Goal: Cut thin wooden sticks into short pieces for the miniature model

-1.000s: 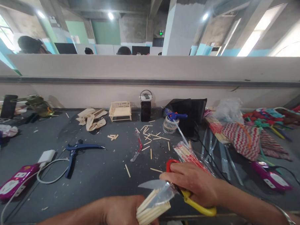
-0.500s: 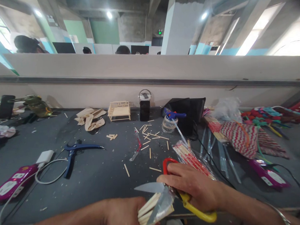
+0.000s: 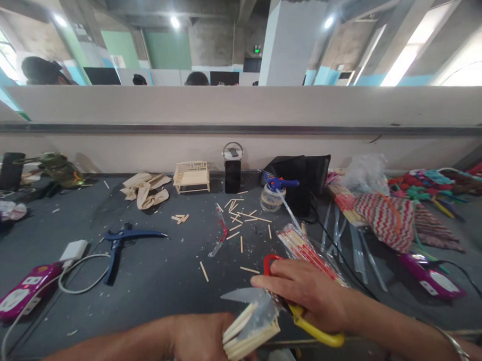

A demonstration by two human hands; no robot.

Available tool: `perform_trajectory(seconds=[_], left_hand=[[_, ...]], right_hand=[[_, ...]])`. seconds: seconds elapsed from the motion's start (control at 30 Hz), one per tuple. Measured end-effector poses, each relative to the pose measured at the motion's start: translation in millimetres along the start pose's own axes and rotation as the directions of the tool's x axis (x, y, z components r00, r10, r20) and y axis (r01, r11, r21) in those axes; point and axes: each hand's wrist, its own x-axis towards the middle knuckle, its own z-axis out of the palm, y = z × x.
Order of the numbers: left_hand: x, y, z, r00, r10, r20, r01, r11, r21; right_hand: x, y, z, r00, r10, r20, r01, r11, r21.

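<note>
on the dark tabletop (image 3: 161, 280), a blue tool (image 3: 127, 236) is lying to the right of a white adapter (image 3: 74, 252). a white cable (image 3: 84, 291) is looping beside a purple device (image 3: 26, 292). crumpled beige cloth (image 3: 148, 191) is resting farther back, while a black phone (image 3: 233, 175) is standing upright near the partition (image 3: 238, 106). a blue glue gun (image 3: 279, 183) is sitting on a clear jar (image 3: 271, 201). toward the right, clear rods (image 3: 358, 252) are lying near striped fabric (image 3: 386, 223), and a translucent bag (image 3: 367, 175) is bunching behind it. beyond the partition, several people's heads (image 3: 42, 70) are showing.
</note>
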Motion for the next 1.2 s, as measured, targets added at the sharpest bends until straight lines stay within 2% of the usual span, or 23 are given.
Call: perform_trajectory(seconds=[0.13,0.23,0.4,0.53,0.7,0.83,0.9,1.0,1.1,1.2], left_hand=[[-1.7,2.5,2.3,0.995,0.087,-0.044,-0.084,0.995,0.049],[-3.1,5.0,3.6,0.993,0.108,-0.049,-0.105,0.993,0.058],[-3.2,6.3,3.9,0.993,0.114,-0.025,-0.112,0.992,0.055],[-1.4,2.9,3.0,0.984,0.178,-0.008,-0.177,0.983,0.053],[2.9,1.6,1.5,0.996,0.09,0.006,-0.09,0.995,0.032],[5.5,2.2,1.4,0.995,0.095,0.02,-0.094,0.995,-0.025],[6.1,0.4,1.6,0.995,0.099,0.018,-0.098,0.993,-0.065],[6.1,-2.5,2.0,0.998,0.066,0.014,-0.063,0.991,-0.12],[4.2,-1.3,2.3,1.0,0.023,-0.018,-0.025,0.994,-0.111],[1.7,2.9,2.2,1.0,0.006,-0.031,-0.008,0.997,-0.078]], right_hand=[[1.9,-0.6,-0.2,0.999,-0.002,-0.036,0.004,0.997,0.072],[2.8,-3.4,-1.2,0.999,0.008,-0.036,-0.004,0.994,0.107],[2.4,-5.2,-4.7,0.999,0.039,0.025,-0.04,0.998,0.052],[-0.3,-4.1,-4.8,0.998,0.034,0.048,-0.033,0.999,-0.017],[-2.7,-4.5,-1.2,0.994,0.069,0.082,-0.064,0.997,-0.052],[-1.9,-1.8,0.9,0.997,0.055,0.059,-0.052,0.997,-0.052],[-0.8,0.2,1.2,0.996,0.076,-0.04,-0.076,0.997,0.005],[0.8,1.6,0.1,0.977,0.134,-0.167,-0.098,0.973,0.211],[2.7,0.7,-1.5,0.983,0.135,-0.127,-0.085,0.936,0.342],[5.3,-0.4,-2.0,0.996,0.083,-0.03,-0.067,0.93,0.363]])
